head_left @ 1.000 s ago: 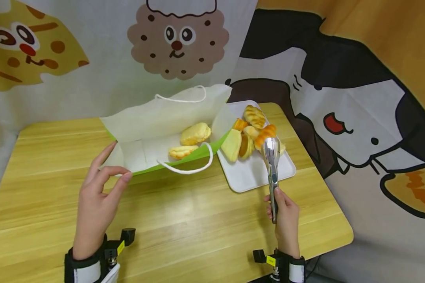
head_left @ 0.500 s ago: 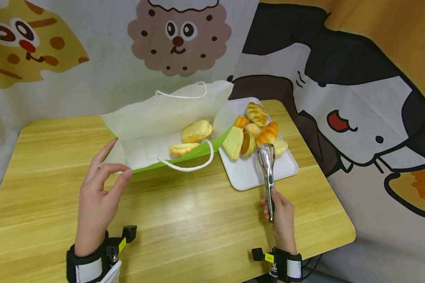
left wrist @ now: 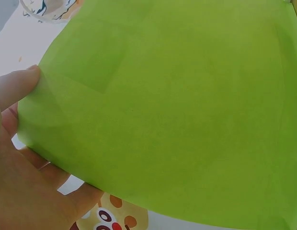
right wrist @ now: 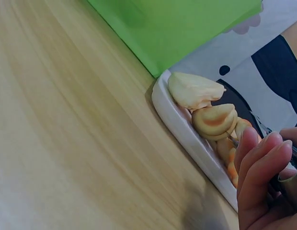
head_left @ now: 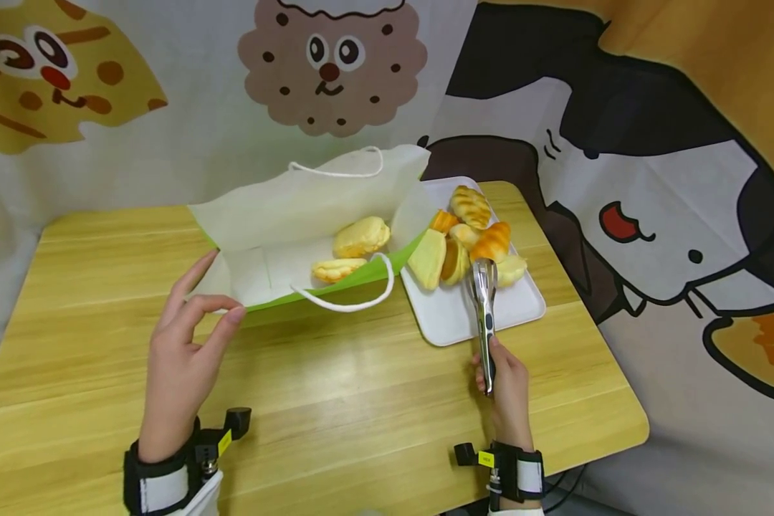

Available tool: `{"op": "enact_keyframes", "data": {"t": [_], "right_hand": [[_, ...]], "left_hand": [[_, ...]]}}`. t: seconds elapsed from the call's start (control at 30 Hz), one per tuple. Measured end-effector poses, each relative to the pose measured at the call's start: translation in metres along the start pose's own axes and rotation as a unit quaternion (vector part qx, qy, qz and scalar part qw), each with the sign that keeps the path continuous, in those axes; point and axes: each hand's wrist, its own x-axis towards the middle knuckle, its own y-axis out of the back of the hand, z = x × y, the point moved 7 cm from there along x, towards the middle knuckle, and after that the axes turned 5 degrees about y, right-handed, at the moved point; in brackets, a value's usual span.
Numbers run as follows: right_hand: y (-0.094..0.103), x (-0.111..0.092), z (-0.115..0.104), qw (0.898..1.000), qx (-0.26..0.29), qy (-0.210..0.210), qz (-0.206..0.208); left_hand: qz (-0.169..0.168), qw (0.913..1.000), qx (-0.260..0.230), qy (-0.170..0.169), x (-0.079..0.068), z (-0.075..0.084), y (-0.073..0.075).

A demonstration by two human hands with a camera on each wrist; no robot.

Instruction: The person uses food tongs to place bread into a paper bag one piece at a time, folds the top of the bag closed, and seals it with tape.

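Observation:
My left hand pinches the near left corner of a green paper bag, thumb on one side of the edge in the left wrist view. The bag lies with its white inside showing and its mouth spread. Two pale yellow pastries, a plump one and a flatter one, lie inside. My right hand grips metal tongs by the handle. The tips overlap the near side of an orange-brown roll on a white tray; nothing shows between them.
Several breads share the tray: a pale wedge, a folded brown-filled bun, a ridged loaf and a pale bun. The bag's white rope handle hangs over its near edge. A printed curtain stands behind the wooden table.
My right hand has shifted left with the tongs, whose tips have moved off the pale bun at the right. My left hand keeps its pinch on the bag.

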Motion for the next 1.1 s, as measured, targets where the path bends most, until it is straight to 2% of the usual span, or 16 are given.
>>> {"op": "enact_keyframes", "data": {"t": [0.4, 0.67, 1.1], "right_hand": [[-0.003, 0.001, -0.004, 1.000, 0.019, 0.004, 0.008], [-0.006, 0.007, -0.010, 0.999, 0.023, 0.031, 0.010], [-0.005, 0.014, -0.004, 0.999, 0.010, 0.029, 0.023]], "left_hand": [[0.003, 0.9999, 0.009, 0.012, 0.002, -0.001, 0.000], [0.006, 0.9998, 0.006, 0.019, 0.001, -0.001, 0.000], [0.007, 0.9998, -0.004, 0.018, 0.000, -0.002, -0.001]]}}
